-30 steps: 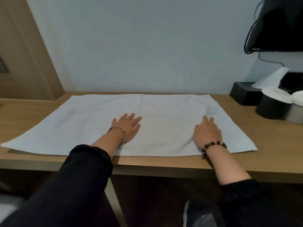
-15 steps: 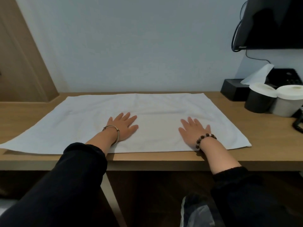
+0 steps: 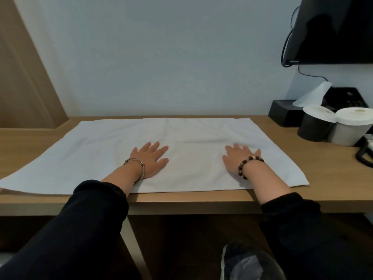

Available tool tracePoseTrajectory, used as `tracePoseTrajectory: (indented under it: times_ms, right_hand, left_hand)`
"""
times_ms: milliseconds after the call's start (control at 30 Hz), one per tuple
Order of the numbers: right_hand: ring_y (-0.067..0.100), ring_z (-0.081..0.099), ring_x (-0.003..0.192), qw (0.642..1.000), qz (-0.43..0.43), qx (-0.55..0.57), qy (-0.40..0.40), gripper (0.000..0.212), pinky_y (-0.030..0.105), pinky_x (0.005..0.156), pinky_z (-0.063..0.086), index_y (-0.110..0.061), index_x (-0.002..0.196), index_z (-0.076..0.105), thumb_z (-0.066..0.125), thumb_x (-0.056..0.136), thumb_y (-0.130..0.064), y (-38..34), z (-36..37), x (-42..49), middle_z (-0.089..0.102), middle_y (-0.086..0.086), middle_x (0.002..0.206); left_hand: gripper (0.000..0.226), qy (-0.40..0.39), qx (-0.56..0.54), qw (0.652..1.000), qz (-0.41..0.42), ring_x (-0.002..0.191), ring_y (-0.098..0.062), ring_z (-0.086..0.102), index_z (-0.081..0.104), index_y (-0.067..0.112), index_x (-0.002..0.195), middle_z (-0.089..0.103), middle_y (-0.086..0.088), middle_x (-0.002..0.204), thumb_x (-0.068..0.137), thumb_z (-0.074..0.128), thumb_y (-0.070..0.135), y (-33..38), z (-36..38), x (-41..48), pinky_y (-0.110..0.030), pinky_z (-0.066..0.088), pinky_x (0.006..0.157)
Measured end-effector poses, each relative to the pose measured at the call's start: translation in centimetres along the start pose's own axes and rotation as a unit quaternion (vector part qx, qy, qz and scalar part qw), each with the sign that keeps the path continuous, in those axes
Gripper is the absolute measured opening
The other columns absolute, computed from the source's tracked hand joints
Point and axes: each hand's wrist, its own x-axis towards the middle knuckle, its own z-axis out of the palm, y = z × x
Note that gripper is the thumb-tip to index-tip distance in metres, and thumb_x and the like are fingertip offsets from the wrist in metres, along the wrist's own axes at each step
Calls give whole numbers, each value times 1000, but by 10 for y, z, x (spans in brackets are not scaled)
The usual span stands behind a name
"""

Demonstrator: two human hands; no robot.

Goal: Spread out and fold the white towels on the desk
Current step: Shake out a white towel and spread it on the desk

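Observation:
A white towel [image 3: 191, 136] lies spread flat across the wooden desk [image 3: 323, 156], its long side running left to right. My left hand [image 3: 150, 159] rests palm down on the towel left of its middle, fingers straight and spread. On the towel's right part my right hand [image 3: 239, 158] also lies flat, fingers extended and slightly blurred. Neither hand grips the cloth. The towel's near edge runs close to the desk's front edge.
At the desk's right end stand a black tissue box [image 3: 284, 112], a black cup [image 3: 314, 124] and a white cup [image 3: 351, 126], both with white lids. A black cord [image 3: 363, 156] lies at the far right. A dark screen [image 3: 333, 29] hangs above.
My right hand has slid left along the towel, away from its right edge. The left hand has stayed flat in nearly the same place. The camera has turned a little to the right.

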Motion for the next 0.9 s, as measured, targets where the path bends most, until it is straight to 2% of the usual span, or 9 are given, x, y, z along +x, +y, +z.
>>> tracePoseTrajectory:
  times_ms: [67, 200, 300, 400, 567, 633, 767, 833, 900]
  right_hand:
    - [30, 9, 144, 999, 13, -48, 16, 61, 59, 112, 9, -20, 150, 12, 21, 97, -48, -11, -13, 13, 8, 6, 158]
    - [24, 2, 146, 986, -159, 11, 46, 60, 52, 114, 6, -23, 151, 9, 28, 98, -45, -55, -17, 46, 1, 1, 160]
    - [18, 6, 146, 979, -199, 40, 16, 54, 47, 115, 6, -26, 151, 14, 23, 100, -44, -52, -5, 74, 6, -1, 160]
    - [16, 7, 146, 992, -110, 55, 23, 52, 48, 115, 6, -30, 150, 16, 19, 101, -44, -19, -8, 105, 6, -4, 160]
    - [22, -3, 146, 995, 99, 14, 0, 58, 58, 113, -3, -24, 152, 3, 14, 98, -42, 9, -17, 139, -7, 1, 160]
    - [26, -8, 146, 996, 86, 11, 3, 61, 60, 112, -4, -24, 152, -1, 17, 97, -44, -15, -18, 140, -13, 3, 159]
    - [20, 3, 146, 994, -101, 22, 17, 57, 57, 113, 2, -31, 151, 8, 15, 98, -50, -43, -5, 135, -1, -4, 160]
    - [18, 2, 146, 997, -76, 29, 18, 57, 54, 114, 2, -33, 151, 9, 14, 98, -52, -17, -8, 137, -2, -5, 160]
    - [20, 1, 146, 999, 38, 30, 19, 59, 55, 115, 1, -31, 152, 7, 12, 97, -53, 17, -11, 140, -4, -3, 160]
  left_hand:
    - [56, 2, 0, 1000, -1, 146, -17, -7, -4, 43, 147, -8, 9, 158, 96, 14, 57, 0, 1, 2, -50, 1, 116]
    - [57, 1, 10, 1000, 1, 146, -17, -7, -5, 44, 147, -9, 9, 158, 95, 12, 59, 0, 2, 5, -51, 1, 116]
    - [57, 3, 6, 1000, 3, 146, -15, -7, -5, 45, 146, -9, 10, 158, 94, 13, 60, -1, 4, 6, -50, 1, 116]
    - [57, 8, 1, 1000, 10, 145, -14, -8, -5, 46, 146, -10, 12, 158, 94, 13, 60, -2, 6, 6, -50, 0, 116]
    - [56, 13, 5, 1000, 24, 145, -13, -9, -5, 46, 146, -11, 12, 157, 94, 13, 58, -2, 6, 6, -50, 0, 116]
    - [57, 13, 4, 1000, 26, 145, -14, -9, -6, 45, 146, -11, 12, 157, 94, 13, 59, -2, 6, 6, -50, 0, 116]
    - [57, 14, -5, 1000, 25, 145, -13, -10, -6, 45, 146, -11, 12, 157, 94, 13, 59, -2, 7, 5, -49, -1, 116]
    - [58, 13, -7, 1000, 25, 145, -13, -10, -6, 45, 146, -11, 12, 157, 94, 13, 59, -1, 6, 5, -49, -1, 116]
    - [58, 11, -5, 1000, 25, 145, -14, -10, -6, 44, 146, -11, 12, 157, 94, 13, 59, -1, 5, 5, -49, -1, 116]
